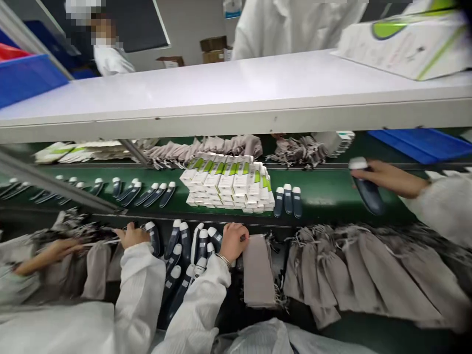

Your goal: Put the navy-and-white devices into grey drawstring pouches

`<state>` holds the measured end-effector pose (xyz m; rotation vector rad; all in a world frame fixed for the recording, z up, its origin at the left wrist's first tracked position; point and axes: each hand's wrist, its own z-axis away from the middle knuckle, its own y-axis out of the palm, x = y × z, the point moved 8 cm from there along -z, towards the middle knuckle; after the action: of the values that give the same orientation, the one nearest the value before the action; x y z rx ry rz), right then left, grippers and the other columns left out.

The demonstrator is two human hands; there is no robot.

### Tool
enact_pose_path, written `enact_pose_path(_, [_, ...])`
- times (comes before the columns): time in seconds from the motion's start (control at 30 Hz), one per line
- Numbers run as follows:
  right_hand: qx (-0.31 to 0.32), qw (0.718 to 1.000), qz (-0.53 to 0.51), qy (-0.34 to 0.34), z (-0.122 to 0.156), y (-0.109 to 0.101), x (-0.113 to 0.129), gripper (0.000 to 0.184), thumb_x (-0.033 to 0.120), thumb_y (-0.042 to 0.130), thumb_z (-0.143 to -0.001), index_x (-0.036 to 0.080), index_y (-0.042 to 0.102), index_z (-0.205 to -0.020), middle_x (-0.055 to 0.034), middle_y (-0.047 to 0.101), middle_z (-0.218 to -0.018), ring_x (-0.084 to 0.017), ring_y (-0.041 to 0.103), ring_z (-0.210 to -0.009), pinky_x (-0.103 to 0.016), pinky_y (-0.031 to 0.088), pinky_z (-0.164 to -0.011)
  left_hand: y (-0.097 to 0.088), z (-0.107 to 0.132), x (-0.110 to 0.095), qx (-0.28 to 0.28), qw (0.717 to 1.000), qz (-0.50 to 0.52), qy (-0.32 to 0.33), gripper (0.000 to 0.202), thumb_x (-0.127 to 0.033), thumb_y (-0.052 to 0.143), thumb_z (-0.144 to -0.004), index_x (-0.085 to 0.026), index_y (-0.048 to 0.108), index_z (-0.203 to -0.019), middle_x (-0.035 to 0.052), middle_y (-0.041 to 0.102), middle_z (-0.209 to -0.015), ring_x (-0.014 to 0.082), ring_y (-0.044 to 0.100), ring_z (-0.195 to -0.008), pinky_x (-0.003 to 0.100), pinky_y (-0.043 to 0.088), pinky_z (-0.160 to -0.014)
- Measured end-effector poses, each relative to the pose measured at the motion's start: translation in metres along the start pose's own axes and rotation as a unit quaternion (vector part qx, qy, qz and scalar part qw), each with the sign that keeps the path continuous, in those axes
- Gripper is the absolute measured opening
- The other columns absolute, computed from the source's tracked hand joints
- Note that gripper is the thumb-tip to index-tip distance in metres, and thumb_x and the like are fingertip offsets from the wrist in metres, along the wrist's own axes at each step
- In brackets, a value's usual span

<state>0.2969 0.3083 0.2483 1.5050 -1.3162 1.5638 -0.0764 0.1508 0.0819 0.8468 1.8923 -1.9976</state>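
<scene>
My left hand [233, 242], with a bracelet at the wrist, has its fingers curled at the upper left corner of a stack of flat grey drawstring pouches [258, 275]. What lies between the fingertips is hidden. Several dark blue handheld devices with white ends [202, 246] lie in a pile just left of it. At the right, over the green belt [324, 189], my right hand [372, 173] grips a similar handheld device [369, 197] by its white end. The device hangs tilted, its dark body pointing down, slightly blurred.
Small white-green boxes [224, 179] are stacked on the belt, with three devices [287, 200] beside them. Filled-looking grey pouches [350, 270] lie at right. A co-worker's hands [132, 237] work at left. A white shelf [221, 93] crosses above; a blue tray [424, 145] lies behind.
</scene>
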Motion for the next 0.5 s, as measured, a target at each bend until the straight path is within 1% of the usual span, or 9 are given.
enact_pose_path(0.03, [-0.027,0.997,0.028,0.067,0.012,0.004,0.002,0.004,0.018,0.067,-0.084,0.019,0.064,-0.086,-0.0064,0.070,-0.070,-0.017,0.070,-0.054,-0.022,0.050,-0.046,-0.003,0.000,-0.006,0.002,1.000,0.000,0.023,0.011,-0.010,0.058,-0.079,-0.020,0.060,-0.076,0.0019,0.062,-0.087,0.0198,0.052,-0.094,0.044,0.031,-0.105])
enact_pose_path(0.07, [-0.057,0.990,0.039,0.126,0.024,0.013,0.005,0.012,0.022,0.066,-0.086,0.018,0.061,-0.097,-0.0097,0.072,-0.081,-0.019,0.073,-0.062,-0.027,0.055,-0.053,-0.006,0.001,-0.014,0.003,0.999,0.000,0.045,0.013,-0.010,0.055,-0.081,-0.020,0.059,-0.076,0.0020,0.061,-0.087,0.0199,0.051,-0.096,0.045,0.027,-0.109])
enact_pose_path(0.1, [-0.080,0.984,0.028,0.157,0.032,0.030,0.012,0.022,0.024,0.064,-0.087,0.019,0.057,-0.107,-0.0108,0.071,-0.091,-0.020,0.074,-0.069,-0.031,0.057,-0.060,-0.009,0.002,-0.021,0.002,0.998,0.000,0.064,0.015,-0.010,0.053,-0.083,-0.021,0.059,-0.076,0.0023,0.061,-0.087,0.0201,0.051,-0.098,0.045,0.024,-0.112])
enact_pose_path(0.13, [-0.082,0.984,0.007,0.160,0.038,0.054,0.021,0.030,0.024,0.063,-0.088,0.021,0.052,-0.115,-0.0093,0.069,-0.098,-0.020,0.074,-0.074,-0.035,0.059,-0.066,-0.014,0.004,-0.029,0.002,0.997,0.002,0.080,0.017,-0.010,0.050,-0.086,-0.021,0.058,-0.076,0.0026,0.061,-0.087,0.0204,0.050,-0.099,0.046,0.022,-0.114])
enact_pose_path(0.17, [-0.072,0.986,-0.021,0.150,0.042,0.082,0.028,0.037,0.022,0.063,-0.087,0.022,0.048,-0.121,-0.0071,0.067,-0.102,-0.018,0.073,-0.076,-0.037,0.059,-0.071,-0.018,0.006,-0.037,0.001,0.996,0.005,0.093,0.019,-0.011,0.047,-0.088,-0.021,0.058,-0.076,0.0029,0.061,-0.086,0.0207,0.050,-0.101,0.047,0.020,-0.115])
enact_pose_path(0.23, [-0.069,0.990,-0.075,0.101,0.048,0.137,0.039,0.046,0.022,0.065,-0.083,0.025,0.042,-0.123,-0.0014,0.059,-0.102,-0.015,0.070,-0.075,-0.037,0.060,-0.075,-0.027,0.010,-0.051,0.001,0.993,0.012,0.117,0.022,-0.015,0.043,-0.092,-0.022,0.057,-0.077,0.0034,0.062,-0.085,0.0211,0.052,-0.101,0.046,0.024,-0.113])
enact_pose_path(0.3, [-0.112,0.986,-0.120,0.040,0.055,0.178,0.042,0.051,0.024,0.064,-0.082,0.028,0.036,-0.124,-0.0002,0.053,-0.104,-0.015,0.068,-0.078,-0.037,0.059,-0.077,-0.035,0.014,-0.064,0.008,0.990,0.042,0.137,0.021,-0.023,0.043,-0.095,-0.022,0.056,-0.078,0.0034,0.062,-0.084,0.0206,0.055,-0.095,0.041,0.036,-0.103])
enact_pose_path(0.4, [-0.164,0.972,-0.170,-0.003,0.066,0.218,0.030,0.050,0.025,0.065,-0.081,0.029,0.035,-0.121,-0.0033,0.048,-0.111,-0.016,0.062,-0.084,-0.035,0.057,-0.079,-0.042,0.019,-0.072,0.032,0.978,0.161,0.128,0.027,-0.041,0.052,-0.093,-0.021,0.053,-0.074,0.0032,0.060,-0.080,0.0190,0.057,-0.081,0.030,0.046,-0.078])
enact_pose_path(0.5, [-0.158,0.964,-0.211,-0.007,0.061,0.234,0.014,0.050,0.027,0.066,-0.079,0.029,0.036,-0.119,-0.0023,0.047,-0.104,-0.017,0.059,-0.084,-0.034,0.055,-0.073,-0.044,0.012,-0.065,0.020,0.972,0.217,0.084,0.039,-0.056,0.058,-0.084,-0.022,0.054,-0.066,0.0051,0.061,-0.077,0.0212,0.060,-0.079,0.031,0.050,-0.075])
